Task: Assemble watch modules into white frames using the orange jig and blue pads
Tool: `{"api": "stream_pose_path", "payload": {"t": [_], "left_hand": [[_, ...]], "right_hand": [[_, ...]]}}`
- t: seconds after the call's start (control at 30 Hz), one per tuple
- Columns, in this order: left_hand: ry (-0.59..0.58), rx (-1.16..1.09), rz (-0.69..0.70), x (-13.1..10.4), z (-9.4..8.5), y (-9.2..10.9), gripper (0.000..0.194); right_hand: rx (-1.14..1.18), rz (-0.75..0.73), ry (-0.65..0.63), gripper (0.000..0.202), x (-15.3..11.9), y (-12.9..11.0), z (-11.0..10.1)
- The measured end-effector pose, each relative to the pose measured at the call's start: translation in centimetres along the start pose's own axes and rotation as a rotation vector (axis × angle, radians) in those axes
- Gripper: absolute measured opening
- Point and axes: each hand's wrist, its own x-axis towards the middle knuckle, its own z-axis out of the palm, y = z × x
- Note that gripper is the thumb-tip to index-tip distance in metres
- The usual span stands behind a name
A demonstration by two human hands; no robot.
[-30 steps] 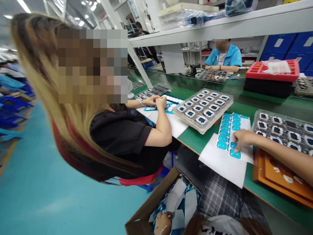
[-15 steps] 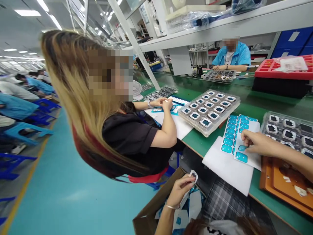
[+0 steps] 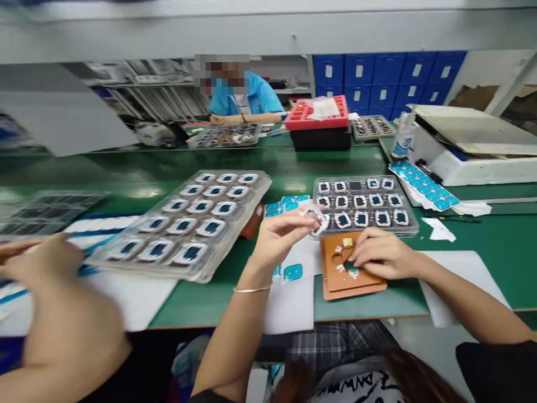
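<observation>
My left hand (image 3: 279, 235), raised over the bench, is closed on a small white frame part (image 3: 321, 222), which it pinches by one edge. My right hand (image 3: 384, 253) is low over an orange fixture plate (image 3: 352, 289), its fingers pinched on a small dark teal sticker (image 3: 348, 265). Yellow and white bits lie on the plate under and beside those fingers. Just behind is a clear tray (image 3: 413, 228) with rows of white frames with dark centres. Sheets of blue-teal stickers (image 3: 292, 272) lie on white paper under my left hand.
A second filled tray (image 3: 201, 274) sits tilted to the left, near a neighbour's blurred arm (image 3: 71, 313). Another person in blue (image 3: 260, 95) sits across the bench. A red bin (image 3: 316, 120), a bottle (image 3: 403, 140) and a white box (image 3: 474, 173) stand behind.
The view has swung right to face the bench. My left hand has risen from beside the box with the white frame. My right hand has gone from the sticker sheet to the orange plate.
</observation>
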Motion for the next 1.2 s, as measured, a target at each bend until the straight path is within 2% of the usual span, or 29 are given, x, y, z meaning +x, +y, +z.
{"api": "stream_pose_path", "payload": {"t": [0.07,0.13,0.23,0.37,0.5,0.63,0.77,0.87,0.97,1.03,1.1,1.2], "left_hand": [[0.019,-0.012,-0.038,-0.3,0.6,-1.8,0.015],[-0.009,-0.026,-0.064,-1.3,0.8,-2.6,0.024],[-0.041,-0.057,-0.096,-2.3,0.9,-2.8,0.045],[-0.072,-0.038,-0.117,-2.4,1.1,-2.7,0.039],[-0.093,0.045,-0.131,-2.7,1.7,-3.0,0.039],[-0.103,0.092,-0.083,-3.1,2.3,-3.1,0.041],[-0.101,0.104,-0.042,-3.3,2.8,-3.2,0.037],[-0.090,0.108,0.004,-3.4,3.5,-3.5,0.038],[-0.103,0.125,0.055,-3.5,4.2,-3.7,0.042],[-0.128,0.200,0.135,-3.4,4.2,-3.7,0.046],[-0.185,0.370,0.262,-3.3,3.7,-3.4,0.039],[-0.357,0.662,0.427,-3.0,2.7,-3.0,0.028]], "right_hand": [[-0.163,-0.093,-0.021,0.017,-0.1,-0.2,0.3],[-0.277,-0.123,-0.040,0.017,-0.1,-0.5,0.4],[-0.311,-0.081,-0.104,0.018,-0.2,-0.8,0.4],[-0.320,-0.009,-0.136,0.017,-0.1,-1.3,0.6],[-0.353,-0.022,-0.062,0.013,0.0,-1.7,0.7],[-0.349,0.073,0.087,0.012,0.0,-1.5,0.3],[-0.320,0.084,0.108,0.020,0.1,-1.2,0.4],[-0.266,0.053,0.114,0.031,0.4,-1.4,1.5],[-0.293,0.042,0.170,0.023,0.4,-1.5,2.1],[-0.294,0.033,0.210,0.019,0.3,-1.3,1.6],[-0.273,0.065,0.207,0.019,-0.1,-0.8,0.3],[-0.238,0.158,0.128,0.020,-0.8,0.4,-1.6]]}}
